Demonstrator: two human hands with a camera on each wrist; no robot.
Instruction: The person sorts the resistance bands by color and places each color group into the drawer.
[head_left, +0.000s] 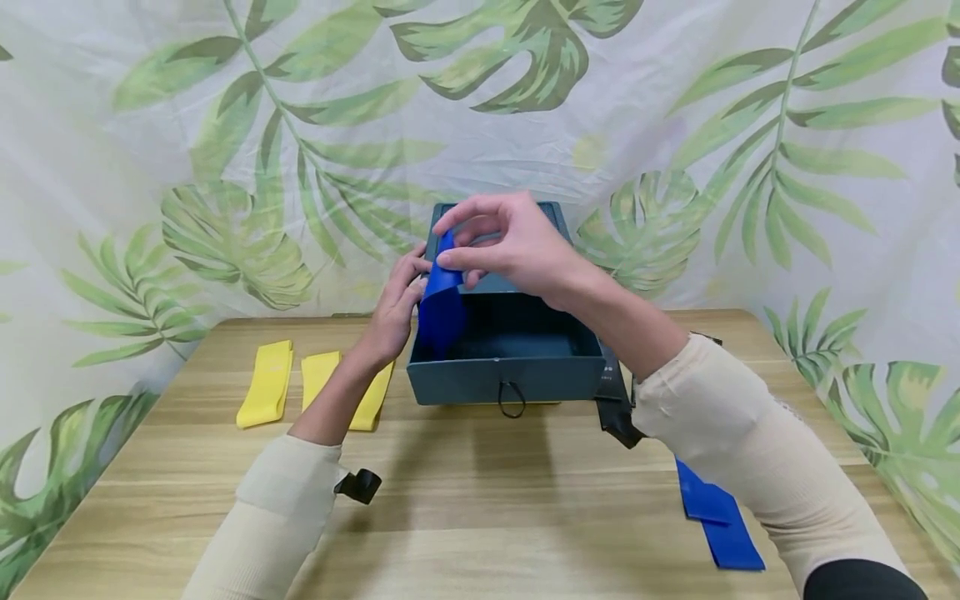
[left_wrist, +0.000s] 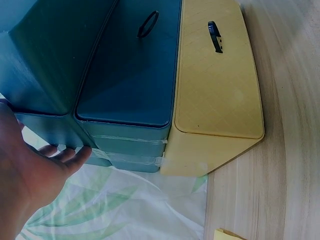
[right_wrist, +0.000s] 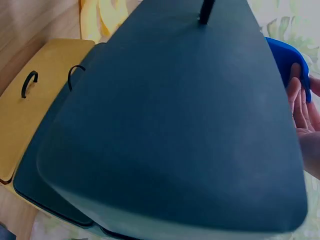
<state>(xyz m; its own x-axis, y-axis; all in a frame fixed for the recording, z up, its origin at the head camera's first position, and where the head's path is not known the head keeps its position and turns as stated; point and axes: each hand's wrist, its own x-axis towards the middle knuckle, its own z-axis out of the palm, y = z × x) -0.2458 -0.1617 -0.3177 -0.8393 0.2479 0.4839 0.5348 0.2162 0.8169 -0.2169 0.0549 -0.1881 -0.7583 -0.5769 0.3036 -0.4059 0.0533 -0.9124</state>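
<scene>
My right hand (head_left: pixel 517 246) pinches a wide, flat blue band (head_left: pixel 442 292) between thumb and fingers. The band hangs down into the left end of an open dark teal drawer (head_left: pixel 457 382), the top one of a small stacked drawer unit. In the right wrist view, the band's curved edge and the right hand (right_wrist: pixel 302 112) show past the big drawer front. My left hand (head_left: pixel 397 308) rests on the unit's left side with fingers extended. Seen from the left wrist, the left hand (left_wrist: pixel 30 170) touches the teal wall near the back.
Below the open drawer sit a closed teal drawer (left_wrist: pixel 130 65) and a closed yellow drawer (left_wrist: pixel 220 75), each with a black loop pull. Yellow bands (head_left: pixel 266 383) lie on the table left of the unit. Black bands (head_left: pixel 617 408) and more blue bands (head_left: pixel 708 504) lie right.
</scene>
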